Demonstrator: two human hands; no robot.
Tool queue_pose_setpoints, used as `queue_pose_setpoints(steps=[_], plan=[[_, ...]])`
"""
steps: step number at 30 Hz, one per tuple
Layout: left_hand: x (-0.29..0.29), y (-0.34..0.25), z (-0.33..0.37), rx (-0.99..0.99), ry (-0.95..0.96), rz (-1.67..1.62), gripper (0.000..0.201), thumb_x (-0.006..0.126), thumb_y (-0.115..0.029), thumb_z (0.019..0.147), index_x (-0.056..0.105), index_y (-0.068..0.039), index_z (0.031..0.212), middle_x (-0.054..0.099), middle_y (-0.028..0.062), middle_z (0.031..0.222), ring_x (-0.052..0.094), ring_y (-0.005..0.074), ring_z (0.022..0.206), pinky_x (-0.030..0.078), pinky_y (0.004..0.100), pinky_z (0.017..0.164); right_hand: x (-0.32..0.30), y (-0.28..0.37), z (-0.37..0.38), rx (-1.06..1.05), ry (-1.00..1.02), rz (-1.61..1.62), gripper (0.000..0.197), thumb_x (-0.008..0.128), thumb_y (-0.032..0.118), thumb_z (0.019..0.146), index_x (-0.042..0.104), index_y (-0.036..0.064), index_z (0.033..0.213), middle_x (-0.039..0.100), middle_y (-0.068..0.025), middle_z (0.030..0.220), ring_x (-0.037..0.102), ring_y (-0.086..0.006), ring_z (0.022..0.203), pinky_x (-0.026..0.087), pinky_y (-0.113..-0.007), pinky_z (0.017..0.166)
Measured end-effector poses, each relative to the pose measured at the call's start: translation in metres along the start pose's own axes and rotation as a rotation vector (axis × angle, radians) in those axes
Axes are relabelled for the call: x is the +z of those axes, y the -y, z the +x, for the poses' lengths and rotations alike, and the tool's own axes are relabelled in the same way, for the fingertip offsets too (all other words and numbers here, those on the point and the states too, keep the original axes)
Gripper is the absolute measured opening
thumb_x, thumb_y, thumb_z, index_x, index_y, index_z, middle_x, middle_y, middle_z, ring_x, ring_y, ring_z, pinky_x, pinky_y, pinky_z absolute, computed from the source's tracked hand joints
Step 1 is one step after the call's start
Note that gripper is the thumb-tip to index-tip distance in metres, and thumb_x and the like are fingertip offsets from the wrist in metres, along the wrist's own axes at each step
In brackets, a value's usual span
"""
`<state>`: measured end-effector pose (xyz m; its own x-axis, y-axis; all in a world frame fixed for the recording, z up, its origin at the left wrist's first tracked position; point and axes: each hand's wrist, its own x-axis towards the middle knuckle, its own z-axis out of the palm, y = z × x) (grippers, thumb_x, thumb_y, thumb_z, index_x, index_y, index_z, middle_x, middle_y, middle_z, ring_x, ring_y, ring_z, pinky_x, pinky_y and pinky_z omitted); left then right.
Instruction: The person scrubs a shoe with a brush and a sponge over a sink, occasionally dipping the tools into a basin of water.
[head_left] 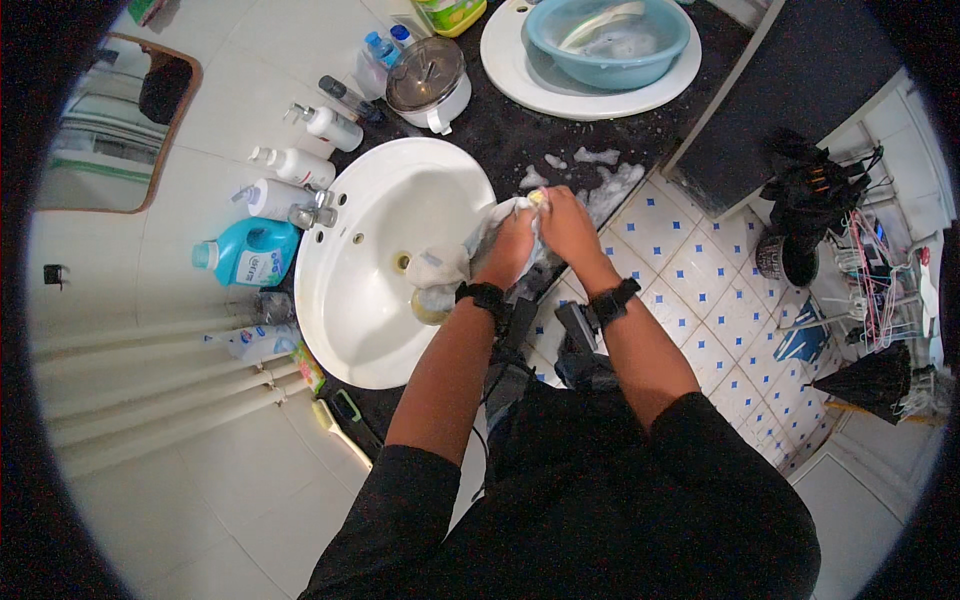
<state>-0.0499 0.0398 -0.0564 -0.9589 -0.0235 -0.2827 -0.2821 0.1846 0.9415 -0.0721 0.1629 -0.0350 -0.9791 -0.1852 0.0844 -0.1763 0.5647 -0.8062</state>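
Both my hands are at the counter-side rim of the white oval sink (350,345). My left hand (508,245) is closed on a wet, whitish cloth (440,266), part of which hangs over the rim into the basin. Close against it, my right hand (570,228) is closed too, its fingers around a small pale-yellow piece (537,197) that looks like a bar of soap, pressed at the cloth. The fingers partly hide both things. White suds (612,188) lie on the dark counter beyond my hands.
A light-blue basin (610,65) with sudsy contents sits on a second white sink. Beside the tap (318,212) stand pump bottles (330,127) and a turquoise detergent jug (250,252). A lidded pot (428,85) stands farther back. A brush (342,432) lies at the near left.
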Motion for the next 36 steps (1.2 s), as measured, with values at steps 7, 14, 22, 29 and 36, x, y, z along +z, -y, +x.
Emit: queue_pose_setpoints(steps=[7, 14, 22, 29, 36], plan=[[-0.001, 0.014, -0.001, -0.101, 0.026, -0.044, 0.037, 0.033, -0.026, 0.096, 0.057, 0.001, 0.103, 0.06, 0.0071, 0.099, 0.054, 0.0164, 0.092, 0.041, 0.0312, 0.085, -0.004, -0.006, -0.037, 0.031, -0.007, -0.033, 0.023, 0.05, 0.015, 0.088, 0.056, -0.0027, 0.101, 0.056, -0.0229, 0.1, 0.056, -0.0422, 0.093, 0.045, -0.048, 0.079], [0.002, 0.005, 0.002, -0.037, -0.02, 0.105, 0.037, 0.034, -0.025, 0.096, 0.057, 0.004, 0.103, 0.061, 0.0139, 0.102, 0.054, 0.0197, 0.096, 0.039, 0.0333, 0.089, 0.005, -0.023, 0.003, -0.01, -0.008, -0.039, 0.025, 0.05, 0.016, 0.087, 0.056, -0.0035, 0.102, 0.056, -0.0244, 0.099, 0.055, -0.0415, 0.093, 0.045, -0.048, 0.081], [-0.011, 0.011, -0.002, -0.148, 0.063, 0.102, 0.056, 0.033, -0.04, 0.093, 0.047, 0.004, 0.126, 0.05, 0.0251, 0.128, 0.045, 0.0352, 0.123, 0.03, 0.0371, 0.103, -0.002, -0.015, -0.048, 0.07, 0.047, 0.103, 0.053, 0.046, 0.016, 0.089, 0.034, 0.0003, 0.138, 0.048, -0.0336, 0.119, 0.053, -0.0473, 0.096, 0.044, -0.047, 0.087], [-0.006, 0.009, 0.001, -0.139, 0.062, 0.101, 0.058, 0.031, -0.04, 0.094, 0.046, 0.006, 0.125, 0.05, 0.0282, 0.126, 0.044, 0.038, 0.122, 0.031, 0.0395, 0.102, -0.009, -0.017, -0.008, 0.005, 0.184, 0.255, 0.05, 0.04, 0.017, 0.095, 0.031, 0.0138, 0.144, 0.041, -0.0223, 0.139, 0.052, -0.0375, 0.116, 0.04, -0.035, 0.096], [-0.01, 0.001, -0.006, -0.173, 0.048, 0.127, 0.056, 0.032, -0.039, 0.093, 0.048, 0.005, 0.122, 0.051, 0.0286, 0.123, 0.045, 0.0396, 0.12, 0.032, 0.0399, 0.101, -0.001, -0.024, -0.038, 0.097, 0.155, 0.14, 0.048, 0.041, 0.019, 0.093, 0.035, 0.0155, 0.141, 0.053, -0.0262, 0.118, 0.053, -0.0411, 0.107, 0.042, -0.043, 0.091]])
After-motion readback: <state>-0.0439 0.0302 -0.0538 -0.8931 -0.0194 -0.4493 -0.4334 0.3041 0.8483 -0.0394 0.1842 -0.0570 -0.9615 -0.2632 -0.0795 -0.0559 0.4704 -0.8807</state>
